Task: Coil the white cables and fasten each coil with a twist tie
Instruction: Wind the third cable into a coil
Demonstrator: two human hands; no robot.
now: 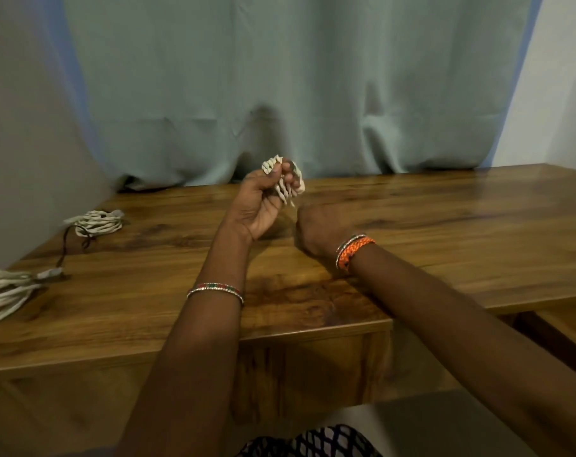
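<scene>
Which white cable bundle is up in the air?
The small coil gripped in the left hand. The other two bundles lie on the table.

Dim, warm indoor light. Soft glare streaks the desk (pixel 445 206) toward its far right, beside the brighter wall (pixel 557 77). Forearm shadows fall on the desk's near edge. Overall softness; wide-angle bending at the desk's left end.

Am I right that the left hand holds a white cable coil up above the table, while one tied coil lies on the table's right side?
Not quite. The head view shows the tied coil on the left side of the table, not the right. The left hand does hold a white cable coil above it.
</scene>
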